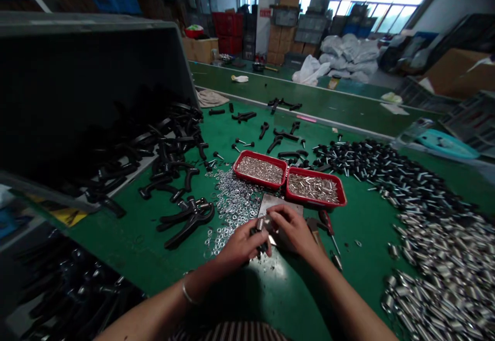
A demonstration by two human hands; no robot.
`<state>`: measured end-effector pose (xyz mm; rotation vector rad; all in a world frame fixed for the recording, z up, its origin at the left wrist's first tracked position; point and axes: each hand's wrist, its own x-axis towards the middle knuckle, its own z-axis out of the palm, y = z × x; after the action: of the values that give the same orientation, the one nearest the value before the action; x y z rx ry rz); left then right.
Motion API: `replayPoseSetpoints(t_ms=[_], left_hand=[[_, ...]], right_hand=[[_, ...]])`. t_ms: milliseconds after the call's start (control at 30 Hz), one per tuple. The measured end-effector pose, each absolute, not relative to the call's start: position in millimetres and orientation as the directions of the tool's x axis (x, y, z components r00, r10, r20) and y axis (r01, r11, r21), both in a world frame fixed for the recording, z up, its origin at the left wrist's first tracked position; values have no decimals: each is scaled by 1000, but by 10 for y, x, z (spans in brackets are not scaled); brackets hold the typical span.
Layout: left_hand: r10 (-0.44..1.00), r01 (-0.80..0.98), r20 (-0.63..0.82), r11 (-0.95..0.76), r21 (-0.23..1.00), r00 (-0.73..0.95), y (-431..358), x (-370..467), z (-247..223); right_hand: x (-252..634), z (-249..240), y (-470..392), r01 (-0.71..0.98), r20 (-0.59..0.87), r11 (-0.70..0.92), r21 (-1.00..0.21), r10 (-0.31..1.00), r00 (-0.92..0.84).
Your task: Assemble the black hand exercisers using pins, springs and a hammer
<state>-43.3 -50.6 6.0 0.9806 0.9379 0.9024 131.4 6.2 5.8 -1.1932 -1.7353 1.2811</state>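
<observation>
My left hand [245, 240] is closed around a small black part [263, 247] with a coiled metal spring [261, 224] at its top. Meeting it from the right, my right hand [292, 226] has its fingers bent together at the spring's end; whatever it pinches is hidden. Beneath both hands lies a flat metal plate [266, 204] on the green table. A black spring clamp [189, 220] rests left of my hands. Loose nuts and washers [235, 202] spread just beyond my left hand. Two red trays, a left one [235, 168] and a right one [343, 197], hold tiny metal pins.
A big grey crate [181, 52] lies on its side at left, spilling black clamp handles [170, 150]. On the right are heaps of black-headed screws [371, 160] and metal springs [441, 263]. A screwdriver [328, 225] and a hammer [315, 230] lie beside my right hand.
</observation>
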Motion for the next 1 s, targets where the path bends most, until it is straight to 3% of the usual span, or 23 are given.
replayPoseSetpoints(t_ms=[100, 200, 267, 433, 600, 800, 833, 900, 967, 1000], left_hand=[[980, -155, -188, 195, 969, 61, -404, -748, 110], [985, -107, -169, 167, 980, -11, -352, -1010, 164], [985, -97, -170, 167, 981, -30, -354, -1115, 169], [968, -149, -167, 140, 979, -185, -331, -1162, 71], [973, -176, -108, 72, 982, -205, -212, -1079, 29], [957, 22, -11, 18, 1000, -291, -136, -1147, 17], [953, 69, 17, 4, 998, -302, -130, -1155, 12], [951, 156, 72, -25, 987, -299, -119, -1129, 9], [955, 210, 117, -60, 976, -271, -105, -1025, 22], [960, 225, 134, -78, 971, -245, -97, -946, 33]], right_hand=[[1034, -62, 358, 554, 120, 313, -771, 927, -356], [770, -151, 525, 784, 83, 384, -487, 914, -397], [654, -178, 543, 848, 67, 413, -333, 907, -415], [462, -169, 530, 813, 120, 515, -270, 856, -502], [128, -172, 727, 772, 73, 597, -219, 799, -597], [171, -116, 800, 732, 128, 610, -304, 787, -603], [260, -99, 751, 715, 158, 592, -373, 800, -580], [471, -77, 604, 590, 195, 463, -662, 866, -461], [675, -80, 420, 242, 86, 175, -954, 937, -340], [758, -92, 329, 47, -4, 12, -999, 946, -325]])
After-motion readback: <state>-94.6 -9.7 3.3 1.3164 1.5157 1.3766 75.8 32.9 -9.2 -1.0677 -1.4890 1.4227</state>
